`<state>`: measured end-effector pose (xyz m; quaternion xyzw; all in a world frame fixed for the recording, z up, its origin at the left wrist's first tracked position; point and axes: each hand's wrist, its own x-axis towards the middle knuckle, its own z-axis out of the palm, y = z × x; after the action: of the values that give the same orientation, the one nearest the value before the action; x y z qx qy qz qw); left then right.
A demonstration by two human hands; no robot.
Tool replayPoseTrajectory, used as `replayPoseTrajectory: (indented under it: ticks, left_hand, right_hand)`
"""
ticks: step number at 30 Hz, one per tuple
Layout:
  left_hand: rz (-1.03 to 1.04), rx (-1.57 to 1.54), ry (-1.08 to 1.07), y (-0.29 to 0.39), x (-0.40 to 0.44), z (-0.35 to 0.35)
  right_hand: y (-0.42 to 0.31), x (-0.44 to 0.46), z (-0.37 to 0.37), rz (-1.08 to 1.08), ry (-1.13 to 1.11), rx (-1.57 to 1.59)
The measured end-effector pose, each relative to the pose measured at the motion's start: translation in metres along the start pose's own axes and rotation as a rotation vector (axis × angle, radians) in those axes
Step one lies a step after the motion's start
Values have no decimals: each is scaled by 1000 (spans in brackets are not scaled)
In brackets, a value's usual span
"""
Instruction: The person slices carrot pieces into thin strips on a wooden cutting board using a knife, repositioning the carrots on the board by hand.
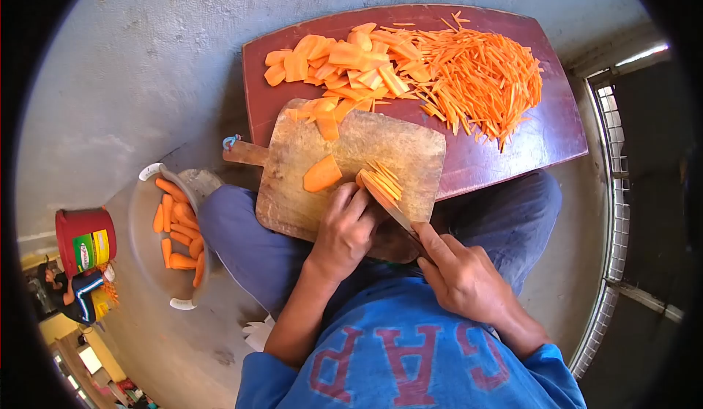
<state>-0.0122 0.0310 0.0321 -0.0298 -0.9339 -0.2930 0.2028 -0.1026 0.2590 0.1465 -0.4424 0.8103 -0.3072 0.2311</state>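
Observation:
My right hand (pixel 465 277) is closed around the handle of a knife (pixel 395 213). The blade lies across the cutting board, against a small stack of carrot slices (pixel 373 187). With curled fingers, my left hand (pixel 344 226) holds that stack beside the blade; its fingertips are partly hidden. Thin carrot sticks (pixel 386 178) fan out just past the knife. One flat carrot slice (pixel 322 174) lies on the board left of the stack. The wooden cutting board (pixel 289 196) rests over my lap and the table's near edge, its handle pointing left.
A dark red table (pixel 505 164) bears a pile of carrot slices (pixel 344 61) and a heap of carrot sticks (pixel 476 79). On the left stand a basin (pixel 146 218) of peeled carrots (pixel 179 222) and a red bucket (pixel 73 226). Another person (pixel 77 295) is at far left.

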Motion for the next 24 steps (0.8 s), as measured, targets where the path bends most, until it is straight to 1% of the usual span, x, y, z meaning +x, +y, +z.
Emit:
replayPoseTrajectory:
  ticks: [3,5,6,9,12,15,18,21,22,24]
  left_hand:
    - [-11,19,5,2,-1,0]
    - [-37,24,-27,1,-4,2]
    - [-49,22,-49,2,-4,1]
    - [17,33,6,4,0,-1]
    - [-12,45,-60,3,-5,-4]
    - [-20,44,-56,3,-5,-2]
    - [-13,22,-37,3,-5,-4]
    - [22,19,18,3,-2,-3]
    - [10,22,7,2,-4,-3]
    - [3,30,-18,2,-4,-5]
  right_hand:
    - [10,18,15,-47,50,22]
    - [19,37,21,-98,85,20]
    - [20,39,19,-107,69,-22]
    - [4,12,4,-67,63,16]
    - [-1,-1,2,12,11,-7]
    - [15,27,21,-108,77,-4]
    - [9,26,14,-111,41,-37]
    - [-9,-3,-4,50,-68,-51]
    - [-7,-5,0,53,-40,-30]
    - [7,11,16,-26,16,-21]
